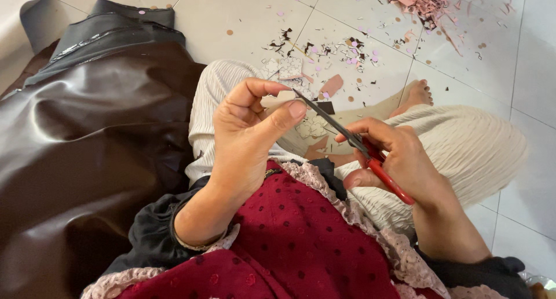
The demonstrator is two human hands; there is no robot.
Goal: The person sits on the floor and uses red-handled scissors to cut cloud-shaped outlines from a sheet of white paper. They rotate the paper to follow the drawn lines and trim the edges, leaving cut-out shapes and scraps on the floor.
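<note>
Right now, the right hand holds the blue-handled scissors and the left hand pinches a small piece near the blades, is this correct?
Not quite: the head view shows the scissors have red handles, not blue. The rest stands: the right hand holds them, and the left hand pinches a small pale piece near the blades.

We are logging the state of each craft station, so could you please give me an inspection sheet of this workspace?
Surface: white tiled floor; the person sits on it, legs in cream ribbed trousers.
Job's things: red-handled scissors, blades pointing at the left fingers; whatever small piece they pinch is too hidden to tell.
Clutter: small cut shapes, dots and dark scraps on the tiles; pile of pink offcuts at the top.
Grippers: left hand pinching with thumb and forefinger; right hand gripping the scissor handles.
Cables: nothing seen.
Surroundings: glossy dark brown sheet material at the left; bare foot.
</note>
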